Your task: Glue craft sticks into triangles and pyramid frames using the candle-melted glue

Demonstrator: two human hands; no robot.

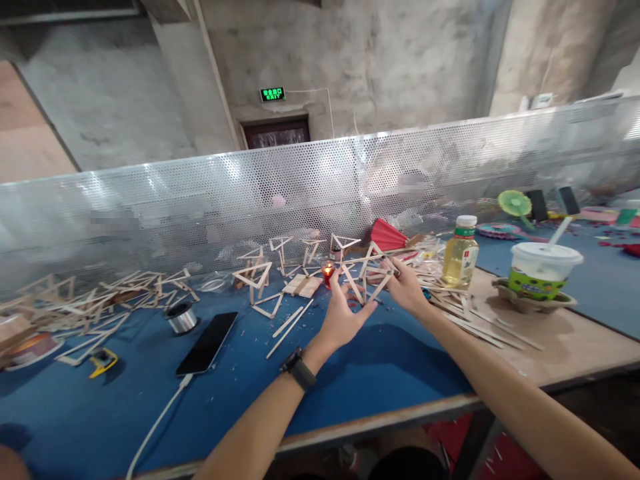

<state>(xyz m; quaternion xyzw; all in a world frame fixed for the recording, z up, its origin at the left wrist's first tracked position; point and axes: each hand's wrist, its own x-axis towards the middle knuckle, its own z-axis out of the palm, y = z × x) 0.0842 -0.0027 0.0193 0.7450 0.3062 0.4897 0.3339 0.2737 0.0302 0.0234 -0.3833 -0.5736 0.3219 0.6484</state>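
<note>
In the head view, we see a stick frame point(365, 283) held up at the centre of the picture, above a blue table point(380, 373). The fingers of the right hand point(406, 287) pinch its right corner; the left hand point(344, 315) spreads thumb from forefinger beside its lower part, though we cannot tell how firmly these grip. A lit candle point(328, 272) stands just left of it. We judge the step to be handling a joint; the next move calls for steady support, with fingers clear of the flame.
</note>
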